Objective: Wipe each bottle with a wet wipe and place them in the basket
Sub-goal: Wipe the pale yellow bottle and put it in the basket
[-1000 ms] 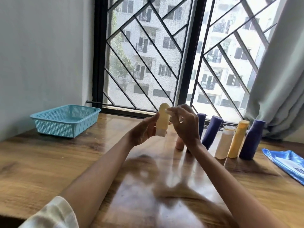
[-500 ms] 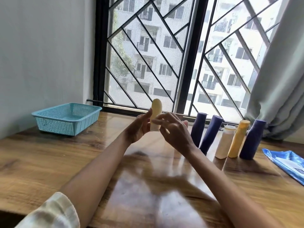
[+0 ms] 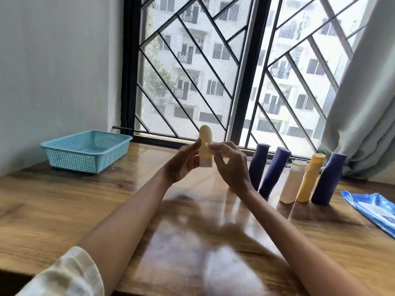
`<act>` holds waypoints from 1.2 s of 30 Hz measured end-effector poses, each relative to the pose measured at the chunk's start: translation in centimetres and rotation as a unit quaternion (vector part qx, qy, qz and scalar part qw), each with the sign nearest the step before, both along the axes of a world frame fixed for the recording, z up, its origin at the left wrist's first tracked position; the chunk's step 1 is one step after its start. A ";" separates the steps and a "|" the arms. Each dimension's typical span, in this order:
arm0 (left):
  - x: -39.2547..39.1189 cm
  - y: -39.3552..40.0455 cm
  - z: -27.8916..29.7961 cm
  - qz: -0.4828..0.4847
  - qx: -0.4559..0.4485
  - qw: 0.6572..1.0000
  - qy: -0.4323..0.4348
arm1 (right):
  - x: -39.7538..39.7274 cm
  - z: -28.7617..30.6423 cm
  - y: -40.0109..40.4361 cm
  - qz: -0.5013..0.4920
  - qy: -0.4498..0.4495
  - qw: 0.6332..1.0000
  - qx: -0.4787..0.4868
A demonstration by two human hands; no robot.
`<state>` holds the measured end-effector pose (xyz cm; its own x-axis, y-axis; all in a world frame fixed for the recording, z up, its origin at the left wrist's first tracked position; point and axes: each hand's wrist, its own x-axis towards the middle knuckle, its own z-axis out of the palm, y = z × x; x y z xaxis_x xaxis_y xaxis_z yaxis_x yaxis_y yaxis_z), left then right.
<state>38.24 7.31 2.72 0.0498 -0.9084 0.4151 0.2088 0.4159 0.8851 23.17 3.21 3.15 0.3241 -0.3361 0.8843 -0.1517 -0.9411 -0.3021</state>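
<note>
My left hand (image 3: 183,165) holds a small pale yellow bottle (image 3: 205,144) upright above the table, its lighter cap end pointing down. My right hand (image 3: 229,165) is just right of the bottle and pinches a small white wet wipe (image 3: 207,144) against its side. Only scraps of the wipe show between the fingers. The blue mesh basket (image 3: 70,149) sits at the far left of the table with nothing visible inside. Several more bottles stand in a row on the right: two dark blue (image 3: 257,165), a white one (image 3: 292,182), a yellow one (image 3: 310,178) and another dark blue (image 3: 328,180).
A blue wet wipe packet (image 3: 374,207) lies at the table's right edge. The barred window (image 3: 245,82) runs behind the table, and a grey curtain (image 3: 363,103) hangs at the right. Bare wooden tabletop (image 3: 64,210) stretches between the basket and my arms.
Both hands have shifted a little left and up with the bottle. My right hand has slid from the bottle's top down along its side.
</note>
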 end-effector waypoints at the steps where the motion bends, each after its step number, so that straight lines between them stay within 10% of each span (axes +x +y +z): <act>1: 0.2 -0.2 0.0 0.022 0.005 1.000 0.012 | 0.1 -0.2 0.1 -0.010 0.018 1.000 -0.001; 9: -1.5 -0.7 0.6 0.184 0.067 0.979 0.051 | 0.1 -0.8 -0.1 -0.097 0.136 0.986 -0.014; 24: -2.1 -0.6 1.4 0.231 0.067 0.970 -0.026 | 0.4 -0.1 0.8 -0.030 0.019 0.974 0.222; 31: 1.3 0.6 1.2 0.024 -0.014 1.000 -0.014 | -0.6 1.5 1.3 0.321 -0.181 0.780 0.507; 36: 2.1 1.3 1.5 -0.032 -0.073 0.997 0.015 | -0.5 1.4 1.9 0.394 -0.151 0.719 0.552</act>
